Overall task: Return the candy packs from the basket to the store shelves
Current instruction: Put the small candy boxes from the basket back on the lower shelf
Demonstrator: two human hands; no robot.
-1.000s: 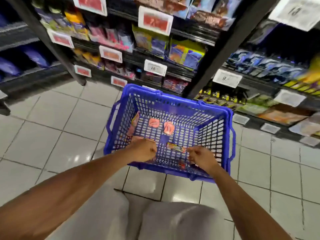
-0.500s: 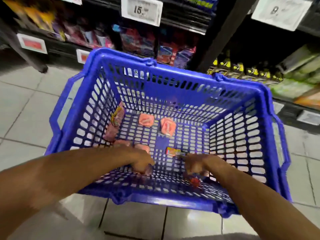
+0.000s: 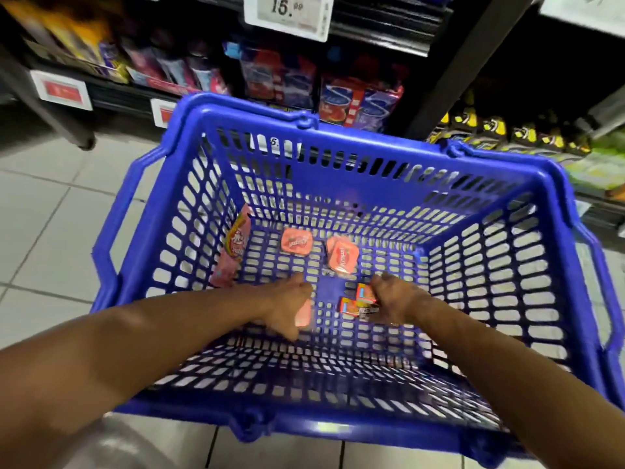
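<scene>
Down inside the basket (image 3: pixel 338 184), both of the person's hands reach to the floor of it, arms passing over the near rim. The left hand (image 3: pixel 287 308) is curled around a pink pack (image 3: pixel 303 314), which shows below the knuckles. The right hand (image 3: pixel 399 301) is closed on small orange packs (image 3: pixel 358 301), their ends sticking out to the left of the fingers; blur hides how many it grips.

Between the two hands lies a bare strip of basket floor. Beyond them, two flat pink tins sit side by side near the middle: one (image 3: pixel 296 242) to the left, the other (image 3: pixel 342 255) just right of it and tilted. A long pink bag (image 3: pixel 233 247) leans against the left wall, its top above the floor. The right half of the floor and the near part under the forearms hold nothing, so there is room there.

The basket stands on tile floor (image 3: pixel 61 214), its far rim close to the bottom shelf (image 3: pixel 351 96), where candy bags fill the front edge under a price tag (image 3: pixel 287 11) reading 15.
</scene>
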